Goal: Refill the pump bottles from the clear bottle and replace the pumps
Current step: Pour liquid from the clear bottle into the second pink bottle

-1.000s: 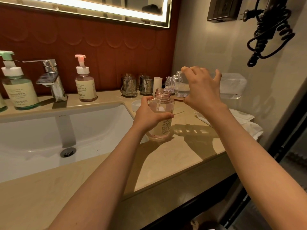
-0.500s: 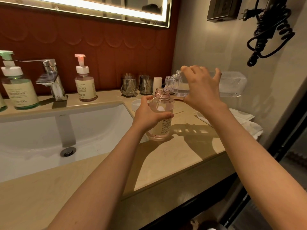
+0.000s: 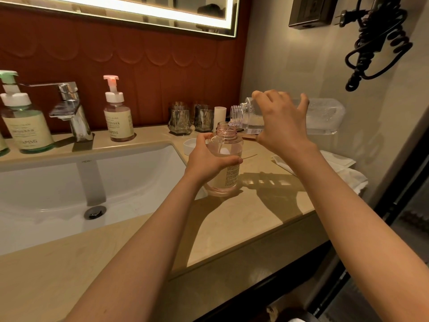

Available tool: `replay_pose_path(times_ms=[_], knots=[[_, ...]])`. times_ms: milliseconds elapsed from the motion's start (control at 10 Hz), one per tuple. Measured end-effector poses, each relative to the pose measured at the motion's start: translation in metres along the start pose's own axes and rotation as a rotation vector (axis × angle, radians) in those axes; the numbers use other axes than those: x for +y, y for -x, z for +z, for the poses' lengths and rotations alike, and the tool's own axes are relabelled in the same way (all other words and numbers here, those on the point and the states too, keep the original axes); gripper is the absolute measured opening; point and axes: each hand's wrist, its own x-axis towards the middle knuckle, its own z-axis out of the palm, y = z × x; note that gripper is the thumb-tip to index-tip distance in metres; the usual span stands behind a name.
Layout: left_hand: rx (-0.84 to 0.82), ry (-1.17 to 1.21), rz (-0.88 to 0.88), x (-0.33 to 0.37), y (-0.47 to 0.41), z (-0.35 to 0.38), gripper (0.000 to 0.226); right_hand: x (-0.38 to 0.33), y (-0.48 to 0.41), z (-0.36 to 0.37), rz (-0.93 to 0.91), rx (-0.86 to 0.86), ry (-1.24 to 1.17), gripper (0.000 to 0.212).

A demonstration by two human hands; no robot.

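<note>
An open pink pump bottle (image 3: 228,180) with no pump stands on the counter (image 3: 232,228) by the sink's right edge. My left hand (image 3: 206,160) grips its body. My right hand (image 3: 282,126) holds the large clear bottle (image 3: 325,117) tipped on its side, its threaded neck over the pink bottle's mouth, and a thin stream of clear liquid runs in. A pink pump bottle (image 3: 118,122) with its pump on stands behind the sink. A green pump bottle (image 3: 27,126) with its pump on stands at the far left.
The white sink basin (image 3: 58,187) and chrome tap (image 3: 72,110) lie to the left. Two glass tumblers (image 3: 190,118), a white tube (image 3: 219,117) and a white dish (image 3: 189,146) stand behind the open bottle. Folded white towels (image 3: 343,168) lie at the right edge. A black coiled cord (image 3: 376,40) hangs on the wall.
My right hand has tipped the clear bottle's neck lower onto the pink bottle's mouth, and liquid now pours in. My left hand has stayed on the pink bottle.
</note>
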Motion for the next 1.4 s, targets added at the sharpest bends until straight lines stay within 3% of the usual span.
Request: replay_pose_path(times_ms=[1400], knots=[[0.0,0.014,-0.003,0.0014,0.002,0.0,0.09,0.0001,-0.002,0.0002,-0.002,0.0,0.01,0.069]])
